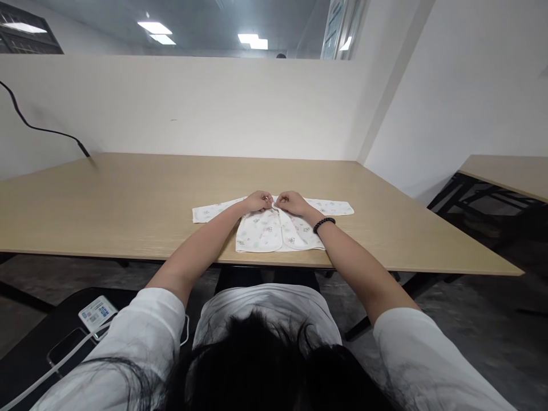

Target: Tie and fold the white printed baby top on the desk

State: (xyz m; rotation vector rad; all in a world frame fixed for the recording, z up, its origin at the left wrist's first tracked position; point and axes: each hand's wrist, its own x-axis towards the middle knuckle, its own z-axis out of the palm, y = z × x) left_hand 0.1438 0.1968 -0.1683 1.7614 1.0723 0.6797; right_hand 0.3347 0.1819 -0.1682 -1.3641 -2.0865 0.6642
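A small white baby jacket (259,233) with a faint coloured print lies on the table, its hem towards me and its sleeves spread to both sides. Its front edges meet along the middle. At the neckline my left hand (259,201) pinches the fabric from the left. My right hand (293,203) grips the collar edge just to the right, with a black beaded bracelet on that wrist. Both hands are closed, their fingertips almost touching. What exactly lies between the fingertips, beyond the cloth, is too small to make out.
The wooden table (141,200) runs back to a white wall with a window. A black cable (51,131) reaches its far left corner. Below left, a black chair holds a white labelled device (97,313) with a cord. Another table (509,171) stands at right.
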